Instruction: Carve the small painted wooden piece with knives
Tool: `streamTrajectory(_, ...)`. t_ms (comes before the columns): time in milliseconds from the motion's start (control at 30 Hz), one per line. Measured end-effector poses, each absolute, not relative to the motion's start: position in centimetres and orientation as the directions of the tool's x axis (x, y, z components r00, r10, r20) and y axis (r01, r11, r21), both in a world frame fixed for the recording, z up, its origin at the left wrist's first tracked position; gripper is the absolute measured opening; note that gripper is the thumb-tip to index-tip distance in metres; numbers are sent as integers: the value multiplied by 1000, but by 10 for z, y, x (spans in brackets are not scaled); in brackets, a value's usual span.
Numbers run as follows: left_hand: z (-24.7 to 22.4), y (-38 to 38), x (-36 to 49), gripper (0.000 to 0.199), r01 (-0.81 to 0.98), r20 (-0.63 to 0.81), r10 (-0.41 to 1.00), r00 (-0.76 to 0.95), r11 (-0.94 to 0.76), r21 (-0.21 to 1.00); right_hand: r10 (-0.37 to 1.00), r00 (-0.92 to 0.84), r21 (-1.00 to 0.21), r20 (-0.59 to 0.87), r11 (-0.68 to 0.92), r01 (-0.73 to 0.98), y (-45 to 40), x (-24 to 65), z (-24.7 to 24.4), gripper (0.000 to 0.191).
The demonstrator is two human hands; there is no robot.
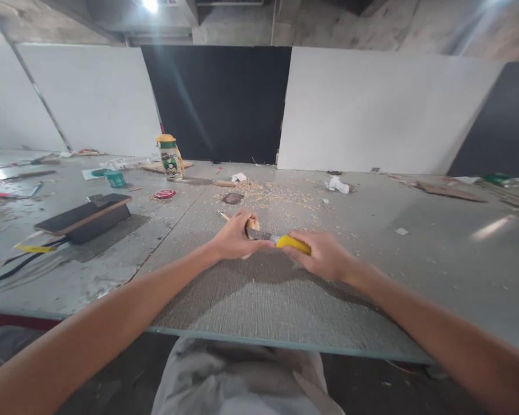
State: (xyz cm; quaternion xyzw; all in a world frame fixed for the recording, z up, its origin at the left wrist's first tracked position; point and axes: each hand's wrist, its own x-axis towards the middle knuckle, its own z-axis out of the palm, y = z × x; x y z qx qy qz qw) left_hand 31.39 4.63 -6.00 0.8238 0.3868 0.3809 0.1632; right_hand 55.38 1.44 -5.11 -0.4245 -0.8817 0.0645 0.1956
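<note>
My right hand [324, 253] is closed round the yellow handle of a utility knife [294, 244]. The knife's blade points left and lies against a small piece of light wood [254, 223]. My left hand [239, 235] grips that wood, its thumb stretched toward the knife beside the blade. Part of the wood is hidden behind my left fingers, so its full shape does not show. Pale wood shavings [272, 196] are scattered over the table just beyond both hands. A thin pointed stick [223, 215] pokes out behind my left hand.
On the grey table [225, 305] a black brush-like tool [99, 219] lies to the left. A yellow-lidded bottle [170, 157], a teal container [115, 178] and a red round lid [165, 194] stand farther back. Crumpled white paper [337, 185] lies at the back right, before upright panels.
</note>
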Motion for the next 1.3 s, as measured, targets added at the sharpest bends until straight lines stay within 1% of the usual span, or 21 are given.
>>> streamTrajectory(100, -60, 46, 316, 52, 549, 498, 785, 369, -616, 565, 791, -529, -267, 309, 606, 749, 14, 553, -52, 37)
streamTrajectory(233, -59, 46, 319, 44, 607, 534, 802, 267, -570, 553, 809, -474, -378, 346, 583, 719, 14, 551, -52, 42)
streamTrajectory(300, -58, 45, 319, 42, 590, 535, 799, 274, -579, 562, 813, -464, -399, 352, 579, 711, 15, 550, -52, 43)
streamTrajectory(500, -55, 43, 314, 49, 459, 485, 792, 371, -610, 646, 788, -537, -365, 300, 615, 699, 14, 550, -51, 40)
streamTrajectory(700, -54, 40, 312, 54, 386, 447, 770, 455, -623, 680, 731, -630, -346, 263, 681, 646, 14, 553, -49, 40)
streamTrajectory(833, -53, 38, 313, 52, 344, 466, 731, 499, -661, 667, 728, -636, -335, 254, 684, 648, 14, 554, -49, 40)
streamTrajectory(933, -53, 39, 313, 48, 346, 480, 718, 504, -677, 650, 741, -615, -298, 270, 671, 678, 14, 553, -49, 39)
streamTrajectory(1033, -54, 41, 314, 50, 378, 488, 726, 485, -677, 632, 758, -591, -274, 276, 652, 707, 13, 553, -49, 37)
streamTrajectory(1300, -55, 43, 314, 51, 442, 478, 784, 397, -619, 649, 790, -524, -223, 318, 599, 769, 9, 551, -49, 39)
